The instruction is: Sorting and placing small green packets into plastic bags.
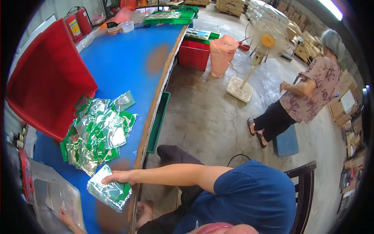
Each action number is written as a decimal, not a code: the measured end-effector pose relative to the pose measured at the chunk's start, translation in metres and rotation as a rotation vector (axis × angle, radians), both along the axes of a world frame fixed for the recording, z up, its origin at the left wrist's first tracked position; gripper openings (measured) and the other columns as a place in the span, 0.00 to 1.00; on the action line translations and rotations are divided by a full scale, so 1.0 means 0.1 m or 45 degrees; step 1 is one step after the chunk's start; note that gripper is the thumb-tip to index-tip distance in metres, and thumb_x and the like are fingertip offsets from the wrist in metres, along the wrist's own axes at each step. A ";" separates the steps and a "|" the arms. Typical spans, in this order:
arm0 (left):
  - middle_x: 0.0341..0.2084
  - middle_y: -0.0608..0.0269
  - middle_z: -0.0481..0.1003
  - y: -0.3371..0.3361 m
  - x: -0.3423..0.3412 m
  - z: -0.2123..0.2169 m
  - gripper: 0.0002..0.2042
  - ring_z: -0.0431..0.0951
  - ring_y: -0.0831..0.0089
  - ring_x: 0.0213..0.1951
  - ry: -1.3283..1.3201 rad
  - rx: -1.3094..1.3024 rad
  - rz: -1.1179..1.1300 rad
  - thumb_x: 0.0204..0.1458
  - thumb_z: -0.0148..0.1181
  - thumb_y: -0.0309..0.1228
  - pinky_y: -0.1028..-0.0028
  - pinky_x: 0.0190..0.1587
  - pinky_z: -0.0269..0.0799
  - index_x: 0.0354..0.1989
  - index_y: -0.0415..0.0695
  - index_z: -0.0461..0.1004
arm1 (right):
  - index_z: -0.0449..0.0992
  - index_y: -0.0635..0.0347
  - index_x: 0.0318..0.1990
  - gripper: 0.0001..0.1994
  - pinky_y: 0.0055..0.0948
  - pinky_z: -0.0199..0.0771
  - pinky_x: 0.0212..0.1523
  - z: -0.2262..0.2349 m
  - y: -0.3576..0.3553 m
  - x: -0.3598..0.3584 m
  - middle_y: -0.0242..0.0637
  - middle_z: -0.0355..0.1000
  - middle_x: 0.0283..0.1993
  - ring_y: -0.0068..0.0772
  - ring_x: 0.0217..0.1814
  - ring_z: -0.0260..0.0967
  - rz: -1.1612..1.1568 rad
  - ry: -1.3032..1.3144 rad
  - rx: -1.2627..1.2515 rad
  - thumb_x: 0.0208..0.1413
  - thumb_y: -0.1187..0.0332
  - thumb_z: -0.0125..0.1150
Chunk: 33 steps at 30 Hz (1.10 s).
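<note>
Overlapping green packets point(97, 134), partly hidden

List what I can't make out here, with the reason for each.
All in the head view:
Right hand: some fingertips, hidden by the held packets.
Left hand: its grip, too small to tell; its forearm is cut off by the lower edge.
Table: the part under the pile, hidden by it.
Pink bag: its contents, hidden by its sides.
</note>
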<state>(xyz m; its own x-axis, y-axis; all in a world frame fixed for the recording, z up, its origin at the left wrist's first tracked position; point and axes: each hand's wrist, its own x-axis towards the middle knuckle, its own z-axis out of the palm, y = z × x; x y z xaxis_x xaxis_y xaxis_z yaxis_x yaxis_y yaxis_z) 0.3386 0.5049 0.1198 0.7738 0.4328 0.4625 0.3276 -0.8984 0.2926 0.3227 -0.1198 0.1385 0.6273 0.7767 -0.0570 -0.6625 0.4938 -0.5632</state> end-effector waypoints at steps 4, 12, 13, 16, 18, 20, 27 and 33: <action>0.35 0.47 0.78 -0.08 0.32 0.39 0.22 0.77 0.53 0.38 -0.194 0.139 0.017 0.63 0.47 0.47 0.59 0.38 0.70 0.43 0.37 0.77 | 0.70 0.57 0.55 0.28 0.29 0.78 0.44 -0.03 -0.12 0.05 0.32 0.76 0.45 0.25 0.41 0.75 0.042 -0.010 0.004 0.50 0.54 0.68; 0.37 0.51 0.79 -0.73 -0.48 1.77 0.21 0.78 0.58 0.40 -0.228 0.335 0.196 0.61 0.51 0.48 0.63 0.42 0.70 0.45 0.41 0.77 | 0.73 0.58 0.53 0.22 0.32 0.74 0.47 0.07 0.18 -0.05 0.30 0.76 0.45 0.23 0.44 0.72 -0.083 -0.194 -0.043 0.52 0.61 0.67; 0.30 0.54 0.77 -1.54 -0.35 1.77 0.14 0.76 0.61 0.35 -0.540 0.225 -0.111 0.61 0.52 0.39 0.60 0.40 0.69 0.35 0.40 0.78 | 0.73 0.58 0.54 0.22 0.33 0.71 0.50 -0.05 0.08 0.03 0.32 0.74 0.48 0.26 0.49 0.70 -0.161 -0.179 -0.128 0.54 0.61 0.66; 0.34 0.54 0.78 -2.88 -0.51 1.91 0.11 0.77 0.58 0.40 -0.253 0.264 -0.077 0.58 0.55 0.35 0.64 0.44 0.70 0.37 0.41 0.78 | 0.72 0.59 0.55 0.27 0.41 0.70 0.55 0.04 -0.25 0.15 0.39 0.71 0.53 0.36 0.53 0.69 -0.043 0.007 -0.546 0.52 0.51 0.65; 0.30 0.54 0.78 -3.10 -0.53 1.82 0.09 0.78 0.55 0.35 -0.291 0.352 -0.168 0.54 0.60 0.35 0.63 0.39 0.71 0.34 0.43 0.79 | 0.70 0.61 0.56 0.26 0.36 0.74 0.51 -0.14 -0.26 0.20 0.36 0.73 0.49 0.33 0.50 0.71 -0.092 0.145 -0.291 0.53 0.57 0.65; 0.27 0.55 0.77 -3.22 -0.77 1.68 0.11 0.77 0.59 0.29 -0.271 0.249 -0.187 0.51 0.64 0.38 0.64 0.33 0.70 0.29 0.42 0.79 | 0.69 0.64 0.55 0.26 0.32 0.75 0.48 -0.10 -0.19 0.14 0.37 0.73 0.48 0.31 0.47 0.73 -0.175 0.060 -0.227 0.52 0.58 0.66; 0.16 0.59 0.75 -3.67 -1.31 1.19 0.15 0.70 0.77 0.19 -0.114 -0.300 -0.002 0.53 0.65 0.39 0.72 0.24 0.65 0.27 0.37 0.77 | 0.69 0.63 0.53 0.25 0.29 0.76 0.46 0.16 -0.17 -0.18 0.37 0.74 0.46 0.28 0.45 0.73 -0.246 -0.351 -0.354 0.51 0.63 0.68; 0.15 0.66 0.72 -4.26 -1.36 1.01 0.14 0.65 0.84 0.20 -0.314 -0.592 -0.097 0.55 0.64 0.34 0.77 0.23 0.62 0.26 0.34 0.76 | 0.73 0.64 0.49 0.20 0.28 0.74 0.45 0.59 -0.04 -0.51 0.37 0.76 0.43 0.27 0.41 0.74 0.097 -0.488 -0.589 0.52 0.63 0.66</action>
